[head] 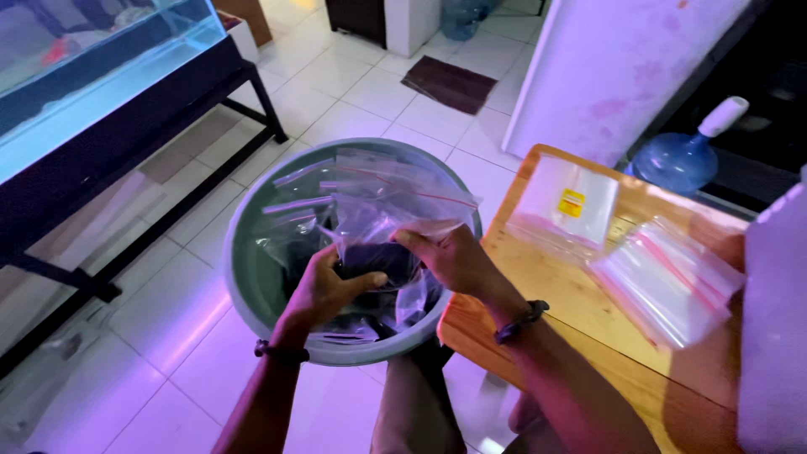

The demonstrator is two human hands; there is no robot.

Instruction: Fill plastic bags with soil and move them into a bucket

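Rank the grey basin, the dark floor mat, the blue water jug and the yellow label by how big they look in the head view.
1. grey basin, by far the largest.
2 and 3. dark floor mat and blue water jug look about alike; both lie farther from the camera, so no ranking between them.
4. yellow label, smallest.

A clear plastic zip bag point(380, 244) holding something dark is gripped by the left hand point(324, 290) and right hand point(450, 256) over a round grey-green plastic basin point(244, 286). More clear bags point(303, 206) are seen beyond the fingers; stacked zip bags point(668, 282) lie on a wooden table point(572, 311), right of them.
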